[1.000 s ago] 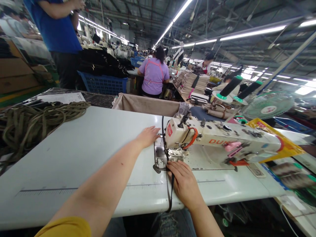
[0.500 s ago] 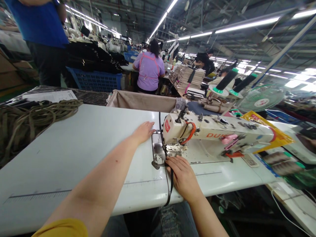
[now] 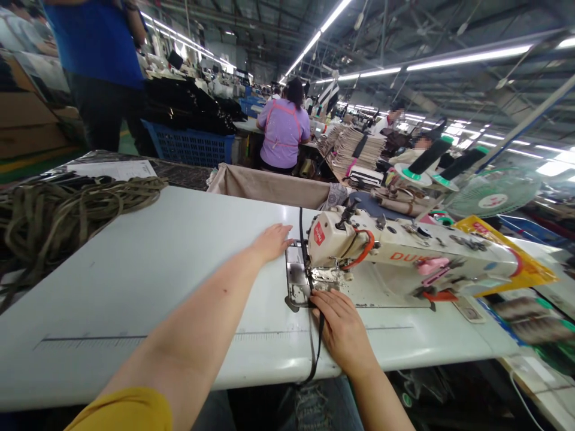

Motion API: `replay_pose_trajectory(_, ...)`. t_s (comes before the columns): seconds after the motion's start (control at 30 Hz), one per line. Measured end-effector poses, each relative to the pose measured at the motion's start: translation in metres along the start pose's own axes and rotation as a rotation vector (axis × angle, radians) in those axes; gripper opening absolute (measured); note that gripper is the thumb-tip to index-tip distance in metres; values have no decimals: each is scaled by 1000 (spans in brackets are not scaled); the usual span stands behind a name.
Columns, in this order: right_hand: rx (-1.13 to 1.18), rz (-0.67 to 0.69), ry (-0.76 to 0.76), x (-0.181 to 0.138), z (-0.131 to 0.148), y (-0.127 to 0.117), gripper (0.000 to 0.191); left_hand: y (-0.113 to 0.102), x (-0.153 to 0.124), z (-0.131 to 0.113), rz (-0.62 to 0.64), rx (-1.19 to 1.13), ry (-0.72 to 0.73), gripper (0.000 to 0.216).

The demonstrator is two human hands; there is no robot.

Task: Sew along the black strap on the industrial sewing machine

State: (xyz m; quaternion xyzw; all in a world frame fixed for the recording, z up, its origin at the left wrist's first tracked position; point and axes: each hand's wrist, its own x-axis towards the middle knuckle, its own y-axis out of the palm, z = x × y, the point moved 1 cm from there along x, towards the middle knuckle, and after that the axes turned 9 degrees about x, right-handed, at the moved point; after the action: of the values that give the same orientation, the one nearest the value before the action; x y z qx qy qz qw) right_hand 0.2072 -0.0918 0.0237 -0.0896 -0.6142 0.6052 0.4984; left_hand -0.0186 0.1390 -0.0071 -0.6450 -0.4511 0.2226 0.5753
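A cream sewing machine [image 3: 404, 254] lies across the white table [image 3: 148, 269]. A narrow black strap [image 3: 309, 281] runs from behind the machine head, under the presser foot, and hangs over the table's front edge. My left hand [image 3: 272, 240] lies flat with fingers stretched out, just left of the strap behind the needle. My right hand [image 3: 341, 326] rests on the table in front of the needle, fingers pressing on the strap.
A pile of olive webbing [image 3: 58, 209] sits at the table's left. A cloth bin [image 3: 269, 185] stands behind the table. Thread cones [image 3: 426, 158], a fan [image 3: 492, 194] and a yellow packet [image 3: 507, 251] lie to the right. A person in blue [image 3: 99, 66] stands far left; a person in purple [image 3: 283, 129] sits ahead.
Both hands keep their places at the needle; only the view has shifted slightly. The person in blue has edged left.
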Motion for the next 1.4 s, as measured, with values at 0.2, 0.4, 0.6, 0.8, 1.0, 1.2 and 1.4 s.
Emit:
replay_pose_trajectory(0.2, -19, -9, -24, -1, -3, 2, 29, -3, -2, -2, 2, 4, -19, 57)
replay_pose_trajectory(0.4, -27, -5, -37, -3, -5, 3, 30, -1, -2, -1, 2, 7, -28, 55)
replay_pose_trajectory(0.6, -22, -5, -37, -2, -5, 3, 29, -4, -3, -1, 2, 4, -22, 56)
replay_pose_trajectory(0.8, -22, -5, -44, -2, -4, 2, 29, -10, -6, -5, -5, -4, 4, 57)
replay_pose_trajectory(1.0, -20, 1, -39, -2, -5, 2, 30, -10, -5, -5, -32, -24, 39, 51)
replay_pose_trajectory(1.2, -7, -8, -39, -3, -6, 3, 28, -9, -2, 3, -91, -60, 12, 43)
replay_pose_trajectory(1.4, -33, -4, -56, -4, -8, 4, 27, -5, 0, 12, -132, -85, -41, 37)
